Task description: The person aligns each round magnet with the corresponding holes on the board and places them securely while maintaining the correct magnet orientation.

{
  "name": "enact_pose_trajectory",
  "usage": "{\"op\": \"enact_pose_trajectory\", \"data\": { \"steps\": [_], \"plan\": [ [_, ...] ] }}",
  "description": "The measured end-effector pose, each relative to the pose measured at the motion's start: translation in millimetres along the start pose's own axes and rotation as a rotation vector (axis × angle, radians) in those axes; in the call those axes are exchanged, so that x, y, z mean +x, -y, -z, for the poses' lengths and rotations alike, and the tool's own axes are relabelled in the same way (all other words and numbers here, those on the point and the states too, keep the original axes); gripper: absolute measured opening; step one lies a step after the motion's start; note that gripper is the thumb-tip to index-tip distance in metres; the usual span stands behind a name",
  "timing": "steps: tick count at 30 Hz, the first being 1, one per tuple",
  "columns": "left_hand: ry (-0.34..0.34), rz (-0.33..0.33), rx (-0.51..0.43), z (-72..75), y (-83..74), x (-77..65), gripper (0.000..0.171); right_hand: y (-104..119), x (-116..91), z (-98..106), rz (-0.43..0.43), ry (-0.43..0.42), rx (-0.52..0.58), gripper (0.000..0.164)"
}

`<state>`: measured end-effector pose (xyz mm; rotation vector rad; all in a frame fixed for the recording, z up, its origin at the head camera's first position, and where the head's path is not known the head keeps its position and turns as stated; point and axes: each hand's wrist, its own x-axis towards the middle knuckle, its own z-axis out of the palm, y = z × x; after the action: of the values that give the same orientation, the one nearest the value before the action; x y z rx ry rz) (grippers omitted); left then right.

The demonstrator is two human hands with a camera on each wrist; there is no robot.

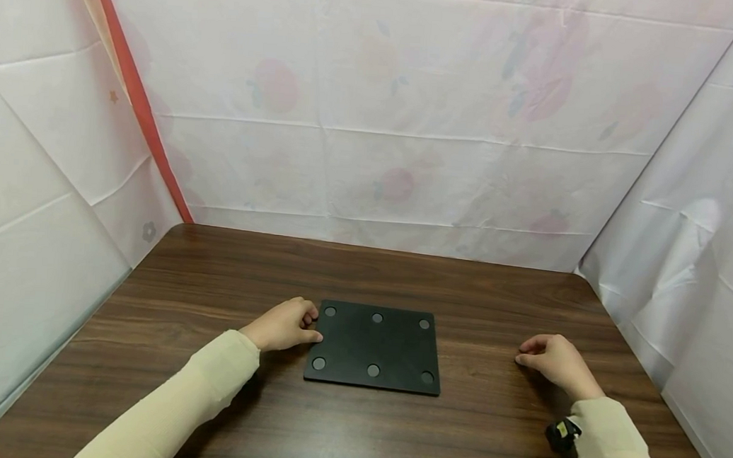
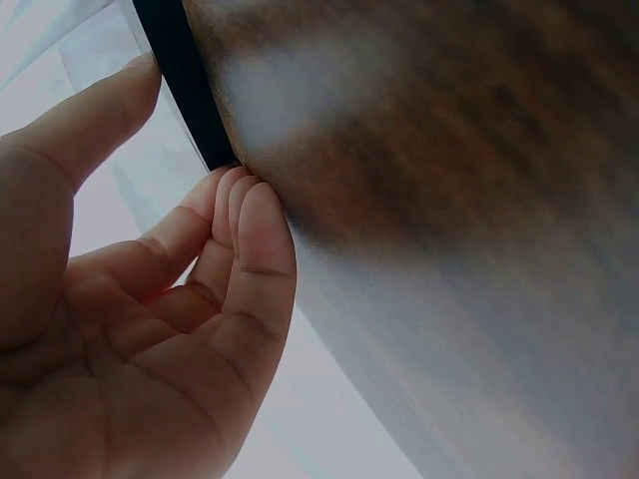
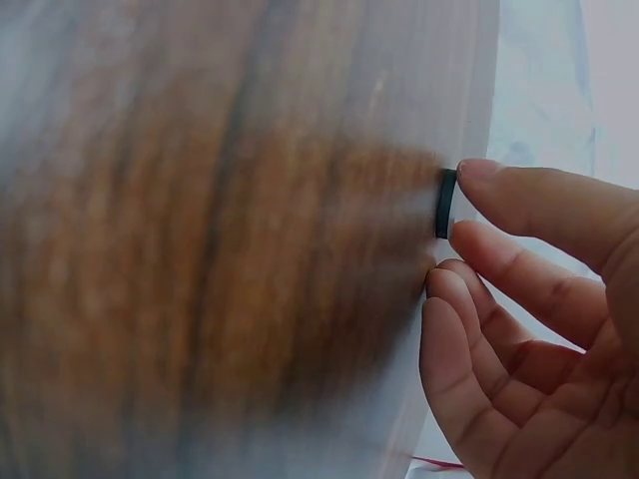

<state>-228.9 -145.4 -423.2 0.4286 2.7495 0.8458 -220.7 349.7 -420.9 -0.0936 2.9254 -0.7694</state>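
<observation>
A flat black rectangular board (image 1: pixel 374 346) lies on the wooden table, with several grey round spots along its far and near edges. My left hand (image 1: pixel 285 325) is at the board's left edge, its fingers loosely bent. Seen from the left wrist, the thumb tip meets the side of the dark board (image 2: pixel 190 85), and the fingertips (image 2: pixel 262 215) bunch at its far corner. My right hand (image 1: pixel 558 361) rests low over the table, well to the right of the board, fingers loosely curled. In the right wrist view the distant board (image 3: pixel 446 205) shows between thumb and forefinger.
The dark brown table (image 1: pixel 243 263) has rounded far corners. Pale printed cloth (image 1: pixel 375 102) hangs behind it and along both sides, with a red strip (image 1: pixel 140 92) at the left. A small black device (image 1: pixel 563 434) is strapped at the right wrist.
</observation>
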Motion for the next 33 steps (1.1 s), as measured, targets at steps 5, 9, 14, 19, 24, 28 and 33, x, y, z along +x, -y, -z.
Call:
{"op": "enact_pose_trajectory", "data": {
  "steps": [5, 9, 14, 19, 24, 28, 33],
  "plan": [
    [-0.002, 0.009, -0.007, 0.0, -0.3, 0.0, 0.041, -1.0, 0.3, -0.3, -0.007, 0.007, -0.008, 0.024],
    [-0.005, 0.010, -0.010, 0.1, -0.1, -0.2, 0.040, -1.6, -0.9, -0.2, -0.003, 0.007, -0.017, 0.022],
    [-0.007, 0.013, -0.010, 0.5, -0.2, -0.2, 0.040, -1.9, -2.8, 0.0, 0.009, 0.002, -0.009, 0.019],
    [-0.007, 0.006, -0.011, -0.1, -0.4, -0.2, 0.040, -3.2, -3.5, -0.2, 0.019, 0.006, 0.002, 0.017],
    [-0.009, 0.010, -0.010, -0.6, -0.3, -0.2, 0.040, -3.4, -3.7, -0.4, 0.034, 0.009, 0.001, 0.016],
    [-0.009, 0.006, -0.001, -0.2, -0.2, -0.3, 0.040, -2.8, -3.3, -0.2, 0.056, 0.009, -0.026, 0.015],
    [-0.008, 0.006, 0.000, 0.5, -0.4, 0.0, 0.040, -0.2, -4.2, 1.0, 0.058, 0.024, -0.051, 0.015]
  ]
}}
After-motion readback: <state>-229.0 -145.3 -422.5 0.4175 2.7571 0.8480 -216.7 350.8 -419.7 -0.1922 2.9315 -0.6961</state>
